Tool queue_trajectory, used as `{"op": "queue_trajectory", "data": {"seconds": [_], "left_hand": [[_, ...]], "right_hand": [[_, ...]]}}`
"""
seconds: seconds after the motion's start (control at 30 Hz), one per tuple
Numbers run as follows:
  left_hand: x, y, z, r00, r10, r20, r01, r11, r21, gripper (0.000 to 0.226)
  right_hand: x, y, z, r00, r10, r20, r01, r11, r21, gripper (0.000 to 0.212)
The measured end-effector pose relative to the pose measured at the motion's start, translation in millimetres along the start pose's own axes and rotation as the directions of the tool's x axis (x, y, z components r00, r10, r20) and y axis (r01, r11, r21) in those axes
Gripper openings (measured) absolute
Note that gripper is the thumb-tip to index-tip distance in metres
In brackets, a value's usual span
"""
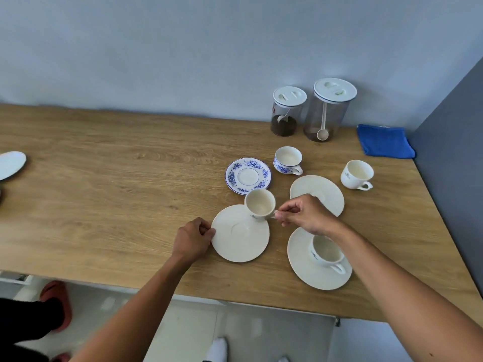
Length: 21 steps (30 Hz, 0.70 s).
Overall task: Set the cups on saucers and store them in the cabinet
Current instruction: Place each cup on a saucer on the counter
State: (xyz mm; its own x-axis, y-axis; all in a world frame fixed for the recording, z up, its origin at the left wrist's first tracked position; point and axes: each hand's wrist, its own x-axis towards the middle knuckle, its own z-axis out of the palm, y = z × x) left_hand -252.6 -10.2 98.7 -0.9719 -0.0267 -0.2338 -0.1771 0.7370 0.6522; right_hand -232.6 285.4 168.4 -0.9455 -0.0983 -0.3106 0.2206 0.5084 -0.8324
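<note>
Tabletop (104,178): wooden, under both outstretched forearms.
Saucer (240,239): plain cream, left edge pinched by the left hand (193,239) fingers, knuckles curled.
Right hand (305,212): fingers clenched on the handle of the cup.
Cup (260,205): cream, tilted, just left of the right fingers, over the saucer's far rim.

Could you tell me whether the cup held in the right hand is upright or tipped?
Tipped. The cup leans away from its handle, held by the right hand, its base at the far rim of the saucer that the left hand steadies.
</note>
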Motion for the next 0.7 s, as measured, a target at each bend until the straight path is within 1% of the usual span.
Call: {"op": "queue_trajectory", "data": {"seconds": [0.07, 0.17, 0.23, 0.47, 0.63, 0.7], "left_hand": [[-0.2, -0.4, 0.0, 1.000, -0.007, -0.002, 0.007, 1.000, 0.001, 0.010], [-0.1, -0.3, -0.1, 1.000, -0.007, -0.002, 0.007, 1.000, 0.005, 0.011], [-0.6, 0.0, -0.3, 1.000, -0.011, 0.001, 0.011, 1.000, 0.002, 0.010], [-2.8, 1.8, -0.3, 1.000, -0.010, -0.003, 0.010, 1.000, -0.012, 0.005], [-2.0, 0.1, -0.2, 1.000, -0.009, 0.003, 0.009, 1.000, -0.021, 0.007], [-1.9, -0.8, -0.1, 1.000, 0.001, 0.004, -0.001, 1.000, -0.023, 0.006]], "right_hand": [[0.1, -6.0, 13.3, 0.999, -0.020, 0.050, 0.023, 0.998, -0.066, 0.013], [1.8, -8.3, 29.0, 0.993, -0.010, 0.117, 0.018, 0.998, -0.064, 0.012], [3.1, -7.3, 35.6, 0.991, 0.002, 0.137, 0.007, 0.998, -0.068, 0.010], [5.5, -8.8, 46.1, 0.992, 0.016, 0.126, -0.010, 0.999, -0.046, 0.011], [2.4, -10.8, 48.5, 0.992, 0.035, 0.119, -0.026, 0.997, -0.079, 0.015], [2.5, -9.6, 48.2, 0.991, 0.053, 0.120, -0.047, 0.998, -0.052, 0.017]]}}
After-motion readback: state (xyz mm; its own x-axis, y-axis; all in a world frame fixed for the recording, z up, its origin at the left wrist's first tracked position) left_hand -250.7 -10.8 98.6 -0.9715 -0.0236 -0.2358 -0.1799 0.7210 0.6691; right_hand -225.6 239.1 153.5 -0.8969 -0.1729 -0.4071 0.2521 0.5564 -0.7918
